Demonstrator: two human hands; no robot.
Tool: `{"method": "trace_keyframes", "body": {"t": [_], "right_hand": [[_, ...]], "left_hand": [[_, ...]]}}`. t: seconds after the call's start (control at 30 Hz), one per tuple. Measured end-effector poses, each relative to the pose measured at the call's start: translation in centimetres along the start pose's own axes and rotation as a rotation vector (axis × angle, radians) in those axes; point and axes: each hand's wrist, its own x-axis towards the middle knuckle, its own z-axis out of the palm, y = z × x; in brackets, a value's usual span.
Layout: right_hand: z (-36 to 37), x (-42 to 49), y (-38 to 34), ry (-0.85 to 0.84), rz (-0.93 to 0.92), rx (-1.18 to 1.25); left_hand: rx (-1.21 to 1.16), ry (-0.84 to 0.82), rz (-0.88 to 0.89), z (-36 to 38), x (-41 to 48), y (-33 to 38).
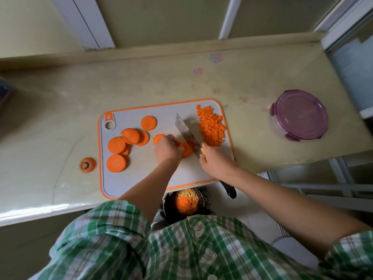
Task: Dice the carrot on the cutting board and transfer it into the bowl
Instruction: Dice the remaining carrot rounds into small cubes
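A white cutting board with an orange rim (161, 110) lies on the counter. Several round carrot slices (129, 138) sit on its left half, and a heap of diced carrot (211, 126) covers its far right corner. My left hand (167, 148) pinches a carrot slice (186, 151) at the board's middle. My right hand (215, 161) grips a cleaver (186, 134), whose blade stands right beside that slice. A dark bowl (168, 201) holding diced carrot sits below the counter's front edge, partly hidden by my shirt.
A carrot top end (87, 165) lies on the counter (60, 110) left of the board. A glass container with a purple lid (299, 115) stands at the right. The counter ends in a drop just right of the board's front corner.
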Motion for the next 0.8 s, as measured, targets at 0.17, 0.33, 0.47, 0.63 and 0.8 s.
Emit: {"method": "trace_keyframes", "body": {"t": [0.17,0.33,0.47,0.63,0.8], "right_hand": [[0.8,0.3,0.1,-0.015,0.025,0.071],[1.7,0.3,0.1,0.017,0.043,0.103],[2.1,0.3,0.4,0.066,0.029,0.124],[1.0,0.5,0.3,0.145,-0.003,0.149],[0.2,0.5,0.1,0.086,-0.022,0.093]], "left_hand": [[0.019,-0.008,0.025,0.1,0.0,0.1],[0.006,-0.025,0.001,0.1,0.2,-0.1],[0.011,-0.029,0.001,0.1,0.1,0.0],[0.062,-0.016,0.035,-0.2,-0.1,0.3],[0.058,-0.026,0.027,-0.2,-0.2,0.4]]}}
